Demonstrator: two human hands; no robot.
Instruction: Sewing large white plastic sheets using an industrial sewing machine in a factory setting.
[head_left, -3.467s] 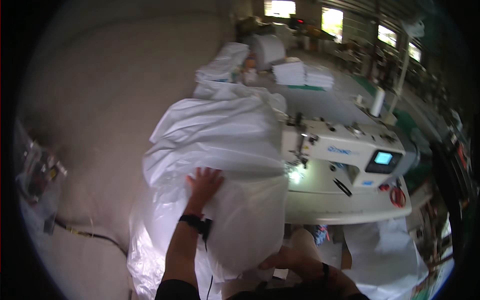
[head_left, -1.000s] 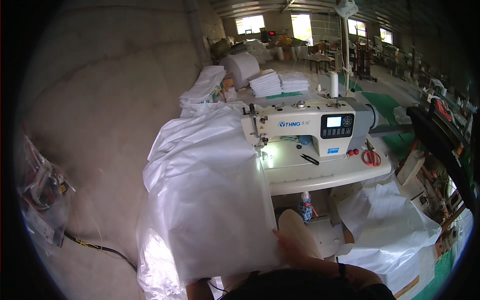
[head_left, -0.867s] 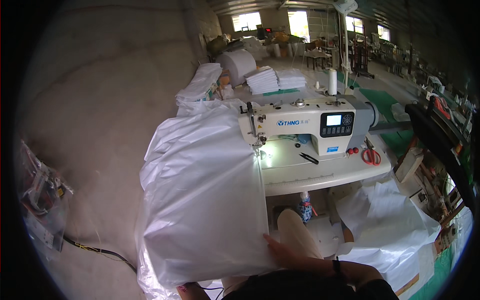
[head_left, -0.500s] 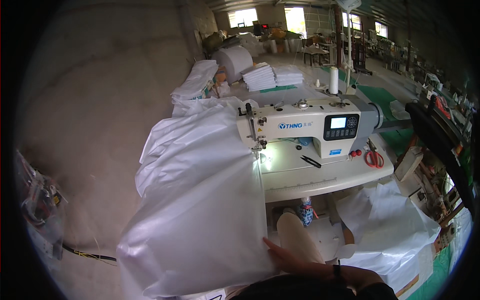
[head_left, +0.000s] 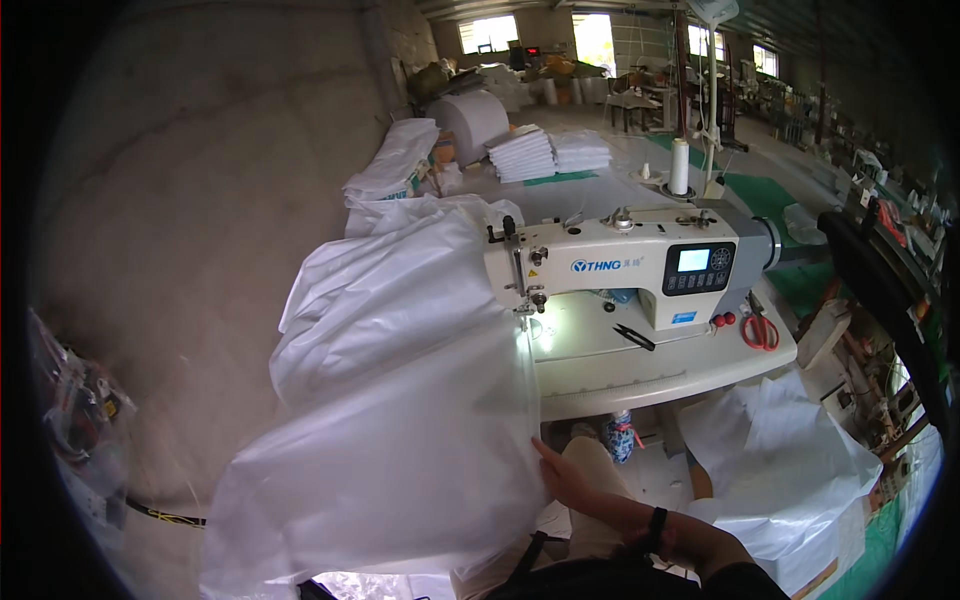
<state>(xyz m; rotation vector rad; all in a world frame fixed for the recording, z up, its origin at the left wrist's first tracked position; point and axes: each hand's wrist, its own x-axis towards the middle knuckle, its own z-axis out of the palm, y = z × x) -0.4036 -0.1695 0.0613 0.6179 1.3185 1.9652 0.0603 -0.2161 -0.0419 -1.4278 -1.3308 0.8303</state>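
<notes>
A large glossy white sheet [head_left: 400, 440], like plastic fabric, drapes over the left of the sewing table and hangs down toward me. Its right edge runs up under the needle area of a white sewing machine [head_left: 610, 255], whose lamp lights the table there. My right hand [head_left: 570, 480] is closed on that edge, low down below the table front. Some of its fingers are hidden by the sheet. My left hand is out of sight.
Black tweezers [head_left: 634, 337], red-handled scissors [head_left: 760, 330] and two small red balls [head_left: 723, 320] lie on the sewing table [head_left: 600, 375]. A thread cone [head_left: 680, 167] stands behind the machine. More white sheeting [head_left: 770, 460] lies at lower right; folded white stacks [head_left: 522, 155] sit beyond.
My right hand has moved up and slightly right along the sheet's edge, and the near part of the sheet has spread left. The machine appears slightly lower and farther right as the view shifts.
</notes>
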